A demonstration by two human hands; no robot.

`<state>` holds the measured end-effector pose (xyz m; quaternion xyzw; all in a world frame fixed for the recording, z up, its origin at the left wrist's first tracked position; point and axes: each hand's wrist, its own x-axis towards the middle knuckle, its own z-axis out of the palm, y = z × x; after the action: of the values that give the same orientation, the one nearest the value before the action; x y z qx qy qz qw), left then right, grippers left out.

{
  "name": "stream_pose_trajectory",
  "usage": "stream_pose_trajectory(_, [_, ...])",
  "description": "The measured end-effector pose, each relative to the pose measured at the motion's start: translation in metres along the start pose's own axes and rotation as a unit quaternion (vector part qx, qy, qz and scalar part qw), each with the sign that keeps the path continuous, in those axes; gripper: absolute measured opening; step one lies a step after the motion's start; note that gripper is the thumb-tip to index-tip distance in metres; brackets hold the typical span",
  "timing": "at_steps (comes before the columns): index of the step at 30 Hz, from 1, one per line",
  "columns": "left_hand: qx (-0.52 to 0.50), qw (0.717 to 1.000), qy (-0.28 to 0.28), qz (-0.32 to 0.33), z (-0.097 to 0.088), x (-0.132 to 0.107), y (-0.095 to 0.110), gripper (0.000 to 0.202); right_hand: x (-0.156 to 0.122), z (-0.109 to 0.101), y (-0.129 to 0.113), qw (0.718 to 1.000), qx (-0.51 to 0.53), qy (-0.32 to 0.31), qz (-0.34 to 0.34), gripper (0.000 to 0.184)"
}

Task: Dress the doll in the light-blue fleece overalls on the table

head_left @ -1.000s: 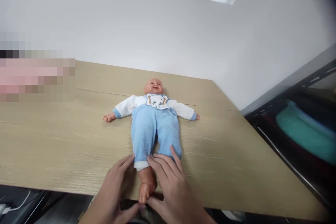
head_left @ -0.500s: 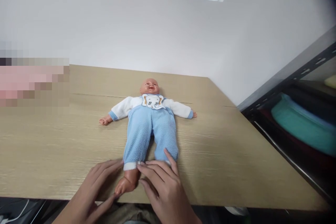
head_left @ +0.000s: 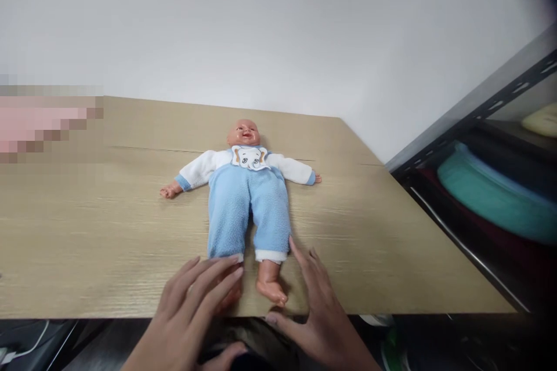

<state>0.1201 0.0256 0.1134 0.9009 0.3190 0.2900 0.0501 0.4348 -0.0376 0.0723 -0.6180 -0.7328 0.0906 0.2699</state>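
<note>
Wood-grain tabletop [head_left: 369,232] met a pale wall [head_left: 174,29]. Baby doll [head_left: 228,203] lay face-up on it: bald, smiling, arms spread, white sleeves, blue fleece trousers, elephant face on chest. Left hand [head_left: 187,301] arched over one foot, right hand [head_left: 319,313] beside the other; both had fingers and thumb apart.

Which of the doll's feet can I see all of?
The foot on the picture's right: it shows whole, while the person's left hand partly covers the other foot.

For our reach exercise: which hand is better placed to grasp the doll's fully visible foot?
Probably the right hand: it is open beside that foot, while the left hand partly hides the other foot.
</note>
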Motion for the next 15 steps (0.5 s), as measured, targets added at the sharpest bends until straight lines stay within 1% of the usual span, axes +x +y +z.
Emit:
stream_pose_trajectory(2, [-0.001,1.0,-0.021,0.017,0.012,0.019,0.011,0.086,-0.004,0.008,0.002,1.0,0.0,0.0,0.012,0.126])
stream_pose_trajectory(4, [-0.015,0.999,-0.044,0.01,0.024,0.033,0.015,0.085,-0.004,0.014,0.001,0.999,0.015,0.008,0.031,0.121])
stream_pose_trajectory(7, [-0.04,0.998,-0.052,-0.017,0.037,0.044,0.013,0.08,-0.002,0.019,-0.001,0.996,0.048,0.027,0.066,0.116])
stream_pose_trajectory(9, [-0.053,0.997,-0.044,-0.031,0.04,0.046,0.01,0.076,0.0,0.022,-0.002,0.994,0.062,0.044,0.079,0.105])
stream_pose_trajectory(11, [-0.062,0.997,-0.035,-0.041,0.038,0.046,0.008,0.069,0.002,0.025,-0.003,0.993,0.07,0.07,0.063,0.085])
stream_pose_trajectory(13, [-0.069,0.996,-0.029,-0.044,0.037,0.046,0.007,0.057,0.003,0.026,-0.004,0.993,0.069,0.096,0.028,0.066])
stream_pose_trajectory(15, [-0.07,0.996,-0.019,-0.042,0.036,0.044,0.007,0.047,0.004,0.026,-0.005,0.993,0.054,0.102,0.004,0.061])
